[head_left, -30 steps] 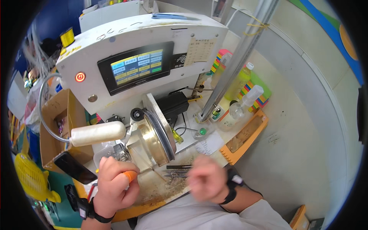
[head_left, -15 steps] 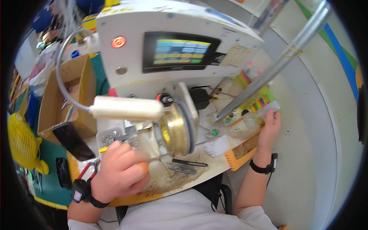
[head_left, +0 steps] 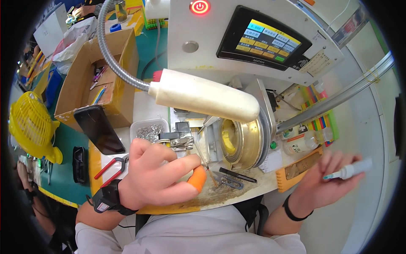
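Note:
My left hand (head_left: 163,175) is over the bench's front edge, fingers curled and thumb against the index finger. An orange finger cot (head_left: 197,179) covers the thumb tip; whether anything is pinched there is hidden. Just beyond it sits a small metal clamp fixture (head_left: 182,142). A brass-coloured round drum (head_left: 241,144) stands right of that, mounted on the machine. My right hand (head_left: 323,186), off the bench's right side, is closed around a white translucent tube (head_left: 353,170) with a narrow greenish tip pointing left.
A white lamp head (head_left: 207,95) on a flexible metal neck hangs over the drum. Red-handled pliers (head_left: 113,168), a phone (head_left: 99,129) and a tub of small metal parts (head_left: 149,130) lie left. An orange tray (head_left: 298,168), a clear bottle (head_left: 301,143) and a metal pole (head_left: 338,101) are right.
My right hand has drawn back from beside the clear bottle toward me and to the right, now with the tube plainly visible in it. The view has shifted left and down.

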{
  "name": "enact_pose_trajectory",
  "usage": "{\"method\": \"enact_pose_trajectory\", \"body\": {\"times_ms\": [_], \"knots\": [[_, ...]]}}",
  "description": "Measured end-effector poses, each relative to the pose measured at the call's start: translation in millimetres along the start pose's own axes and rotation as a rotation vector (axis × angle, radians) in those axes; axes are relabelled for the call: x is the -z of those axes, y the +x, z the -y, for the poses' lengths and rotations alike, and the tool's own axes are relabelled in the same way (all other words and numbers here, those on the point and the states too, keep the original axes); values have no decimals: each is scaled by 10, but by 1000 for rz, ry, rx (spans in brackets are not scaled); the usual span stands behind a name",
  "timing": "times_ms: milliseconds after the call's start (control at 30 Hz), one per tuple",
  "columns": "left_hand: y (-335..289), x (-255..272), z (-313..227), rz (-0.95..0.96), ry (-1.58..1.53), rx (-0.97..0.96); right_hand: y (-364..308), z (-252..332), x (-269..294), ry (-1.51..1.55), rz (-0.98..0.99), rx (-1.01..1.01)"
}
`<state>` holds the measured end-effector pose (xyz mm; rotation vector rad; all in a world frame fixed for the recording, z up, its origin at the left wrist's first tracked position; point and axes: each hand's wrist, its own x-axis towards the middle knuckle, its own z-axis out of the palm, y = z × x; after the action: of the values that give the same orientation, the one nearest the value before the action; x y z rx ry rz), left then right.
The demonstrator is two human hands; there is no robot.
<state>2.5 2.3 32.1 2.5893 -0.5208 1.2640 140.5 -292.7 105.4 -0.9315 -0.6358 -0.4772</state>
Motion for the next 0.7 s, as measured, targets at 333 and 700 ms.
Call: {"method": "enact_pose_trajectory", "body": {"times_ms": [333,700], "knots": [[3,-7,21,11,-84,-62,-755,-174,-633,139,162,-445],[35,-46,72,45,-363,-70,-886,-500,-662,-182,426,240]]}}
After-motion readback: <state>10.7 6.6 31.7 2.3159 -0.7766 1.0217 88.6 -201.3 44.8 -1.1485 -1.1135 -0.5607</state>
